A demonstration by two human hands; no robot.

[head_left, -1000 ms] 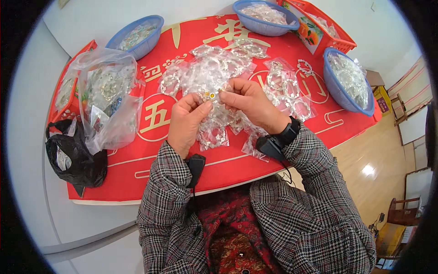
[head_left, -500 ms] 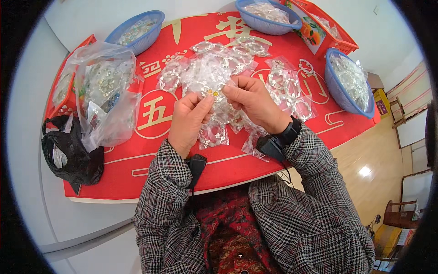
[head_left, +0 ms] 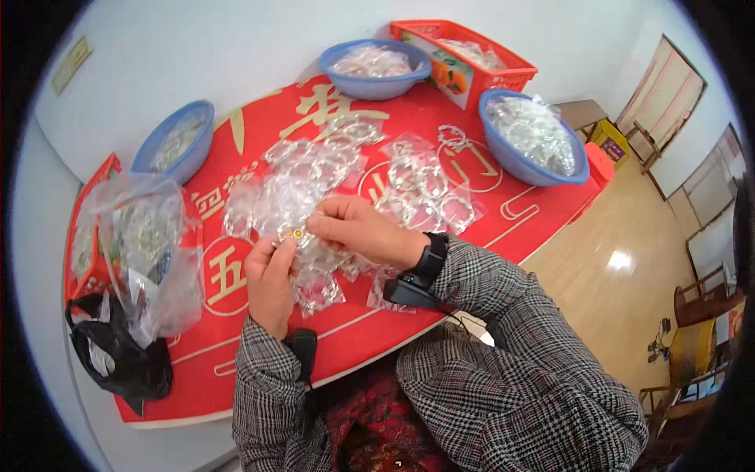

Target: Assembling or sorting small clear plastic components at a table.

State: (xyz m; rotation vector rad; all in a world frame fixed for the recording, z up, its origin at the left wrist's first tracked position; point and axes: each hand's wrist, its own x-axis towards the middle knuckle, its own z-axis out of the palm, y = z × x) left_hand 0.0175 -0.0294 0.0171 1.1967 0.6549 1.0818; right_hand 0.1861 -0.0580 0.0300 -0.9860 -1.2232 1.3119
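1. Small yellow-centred piece [head_left: 297, 234]: one round yellow spot clear, held over the near part of the heap of bagged bracelets [head_left: 295, 185]. Too small for a sure long axis; whether it belongs to a bracelet, cannot tell.
2. Key relation: the piece sits between the two sets of fingertips, just right of the left thumb. The left hand [head_left: 269, 285] is nearer, its thumb and fingers pinching the piece at the heap's near edge.
3. Right hand [head_left: 366, 232]: over the heap's right edge, thumb and forefinger pressed together just beside the piece; whether they grip it too, cannot tell.
4. Heap: one; bracelets overlap under glossy film, no count possible.
5. Right of the heap: one smaller group of bagged bracelets [head_left: 429, 185], again overlapping, uncounted; one white bracelet [head_left: 454, 138] lies apart, beyond that group.
6. Blue basins, three: left basin [head_left: 198, 153] beyond and left of the heap, far basin [head_left: 373, 88] beyond it, right basin [head_left: 511, 161] to its right. All hold packets.
7. Red baskets, two: left basket [head_left: 96, 271] left of the heap, far basket [head_left: 503, 81] beyond and right.
8. Left of the heap, bags: one clear [head_left: 177, 303], one black [head_left: 134, 366].
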